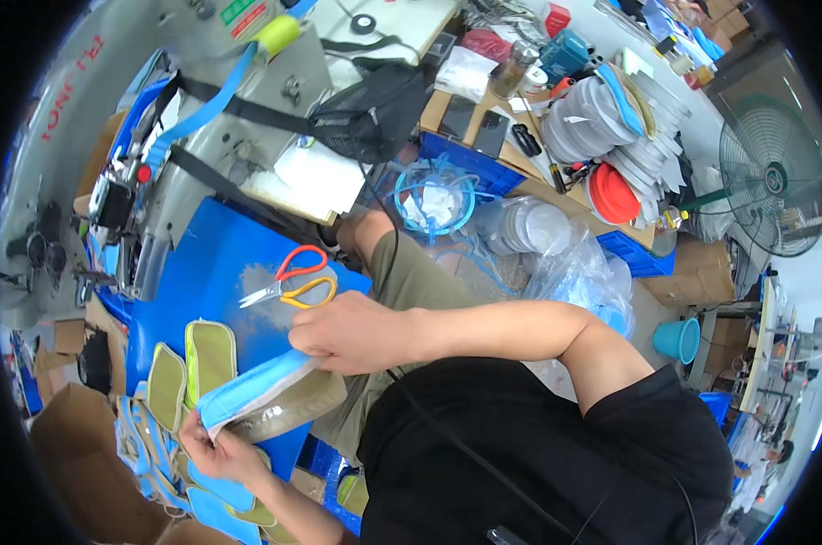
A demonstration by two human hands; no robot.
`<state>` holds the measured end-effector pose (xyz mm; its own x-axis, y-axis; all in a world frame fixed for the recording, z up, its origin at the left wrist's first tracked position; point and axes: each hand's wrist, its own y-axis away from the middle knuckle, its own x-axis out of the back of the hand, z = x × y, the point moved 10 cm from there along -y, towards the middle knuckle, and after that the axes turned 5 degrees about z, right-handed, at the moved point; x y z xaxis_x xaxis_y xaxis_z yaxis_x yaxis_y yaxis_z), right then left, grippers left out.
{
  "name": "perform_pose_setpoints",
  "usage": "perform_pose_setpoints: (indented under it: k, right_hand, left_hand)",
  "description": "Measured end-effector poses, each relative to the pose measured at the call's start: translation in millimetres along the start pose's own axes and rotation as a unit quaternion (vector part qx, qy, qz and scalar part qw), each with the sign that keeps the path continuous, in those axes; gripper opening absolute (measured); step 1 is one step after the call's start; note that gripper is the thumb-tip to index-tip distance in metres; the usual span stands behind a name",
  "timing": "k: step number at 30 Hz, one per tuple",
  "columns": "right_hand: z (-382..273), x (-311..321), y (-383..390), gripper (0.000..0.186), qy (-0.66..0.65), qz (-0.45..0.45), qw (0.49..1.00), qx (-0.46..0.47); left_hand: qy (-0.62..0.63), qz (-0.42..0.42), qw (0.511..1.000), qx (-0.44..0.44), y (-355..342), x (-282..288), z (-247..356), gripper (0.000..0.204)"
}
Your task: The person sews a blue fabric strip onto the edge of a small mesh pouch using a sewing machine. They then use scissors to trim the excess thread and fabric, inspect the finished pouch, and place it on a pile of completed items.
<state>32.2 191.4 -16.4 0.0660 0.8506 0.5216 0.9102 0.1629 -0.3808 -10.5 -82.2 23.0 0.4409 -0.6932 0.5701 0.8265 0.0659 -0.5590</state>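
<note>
My right hand (343, 331) is closed on the upper end of a folded piece of blue and khaki fabric (257, 389) with a pale inner edge. My left hand (216, 450) pinches its lower-left end. Scissors with red and yellow handles (297, 289) lie just above my right hand on a blue work surface (184, 263). Olive-green zip-edged pieces (209, 354) and blue-and-green pieces (213, 513) are piled left of and below my hands.
A sewing machine (111, 227) stands at left, beside a cardboard box (79, 459). A cluttered bench (470, 118) holds stacked discs and tools; under it are a blue basket (435, 186) and plastic bags (565, 272). A fan (774, 177) and blue bucket (674, 341) are right.
</note>
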Motion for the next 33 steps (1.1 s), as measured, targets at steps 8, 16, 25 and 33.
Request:
perform_pose_setpoints:
  k: [8,16,25,33]
  right_hand:
    - [-25.3,37.8,8.9,0.019,-0.037,0.191,0.979,0.055]
    - [-53.3,66.0,-18.2,0.021,-0.087,0.227,0.943,0.226]
    - [-80.3,0.4,-106.7,0.027,-0.048,0.039,0.95,0.307]
    - [32.3,90.5,-151.0,0.011,-0.173,0.312,0.933,-0.043]
  left_hand:
    - [0.274,-0.076,0.959,0.011,15.7,10.1,32.8,0.035]
    - [0.568,-0.228,0.76,0.217,17.0,2.3,6.3,0.093]
    - [0.578,-0.166,0.61,0.516,66.0,-15.9,-56.6,0.079]
    - [0.545,0.058,0.718,0.429,-14.8,12.6,-78.3,0.073]
